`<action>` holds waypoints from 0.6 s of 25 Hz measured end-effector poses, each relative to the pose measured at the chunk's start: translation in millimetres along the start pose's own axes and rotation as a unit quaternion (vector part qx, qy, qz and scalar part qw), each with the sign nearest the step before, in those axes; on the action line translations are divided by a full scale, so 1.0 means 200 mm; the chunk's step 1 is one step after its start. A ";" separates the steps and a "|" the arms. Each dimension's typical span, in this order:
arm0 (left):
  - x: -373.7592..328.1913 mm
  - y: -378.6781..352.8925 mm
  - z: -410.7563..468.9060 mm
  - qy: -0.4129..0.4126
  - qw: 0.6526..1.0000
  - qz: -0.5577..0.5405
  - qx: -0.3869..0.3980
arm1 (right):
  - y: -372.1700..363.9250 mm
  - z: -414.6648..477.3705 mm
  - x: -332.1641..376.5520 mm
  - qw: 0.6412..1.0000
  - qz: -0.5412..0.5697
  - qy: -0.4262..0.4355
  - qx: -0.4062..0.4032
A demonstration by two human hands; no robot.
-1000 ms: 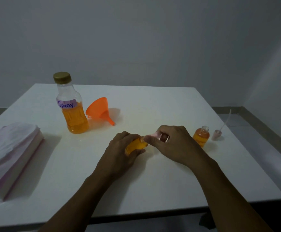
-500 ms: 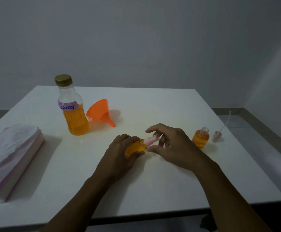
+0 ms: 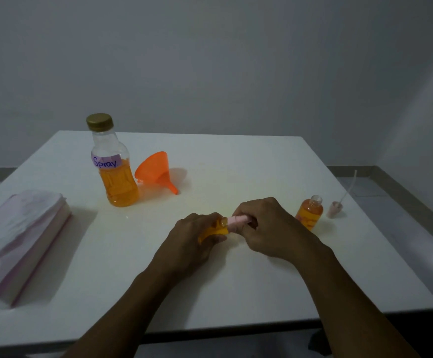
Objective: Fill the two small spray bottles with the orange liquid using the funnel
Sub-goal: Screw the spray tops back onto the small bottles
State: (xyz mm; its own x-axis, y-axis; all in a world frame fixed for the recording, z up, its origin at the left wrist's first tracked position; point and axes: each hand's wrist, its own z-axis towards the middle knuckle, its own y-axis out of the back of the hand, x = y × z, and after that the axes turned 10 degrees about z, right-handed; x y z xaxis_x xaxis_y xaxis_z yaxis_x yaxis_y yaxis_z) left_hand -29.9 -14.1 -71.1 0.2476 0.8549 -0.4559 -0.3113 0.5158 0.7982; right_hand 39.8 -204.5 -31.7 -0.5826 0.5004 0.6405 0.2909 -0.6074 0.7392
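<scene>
My left hand (image 3: 192, 241) grips a small spray bottle (image 3: 214, 231) full of orange liquid, tilted to the right just above the white table (image 3: 236, 293). My right hand (image 3: 269, 228) curls its fingers round the bottle's pink spray cap (image 3: 237, 220). A second small bottle (image 3: 309, 211) with orange liquid stands uncapped to the right of my hands, and its pink spray head (image 3: 335, 209) with a dip tube lies beside it. The big capped bottle (image 3: 114, 164) labelled "Spray" holds orange liquid at the back left. An orange funnel (image 3: 156, 170) lies on its side next to it.
A stack of white tissues in a pink-edged pack (image 3: 16, 241) lies at the table's left edge. The table's right edge runs close behind the loose spray head. A grey wall stands behind the table.
My right hand had opened its fingers off the pink cap half a second ago; now they are curled round it again. My left hand keeps its hold on the bottle.
</scene>
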 end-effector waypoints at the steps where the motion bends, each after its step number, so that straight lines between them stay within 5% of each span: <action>1: 0.01 0.01 0.00 -0.004 1.000 0.005 -0.002 | -0.02 0.00 0.00 1.000 -0.008 -0.008 0.007; 7: 0.00 -0.01 -0.04 -0.046 0.993 0.097 -0.051 | -0.08 0.00 0.04 0.997 0.027 -0.072 -0.015; 15: 0.01 0.07 -0.05 0.156 0.977 -0.092 -0.114 | -0.02 -0.06 0.08 0.961 0.238 -0.110 -0.085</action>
State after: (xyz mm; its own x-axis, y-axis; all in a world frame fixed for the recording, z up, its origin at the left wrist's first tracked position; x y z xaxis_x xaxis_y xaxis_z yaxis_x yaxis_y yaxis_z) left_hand -42.1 -4.8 -64.3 0.0373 0.7035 -0.7097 -0.4926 0.6308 0.5995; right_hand 20.6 -201.1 -26.2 -0.2336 0.2485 0.9401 0.3458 -0.8824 0.3191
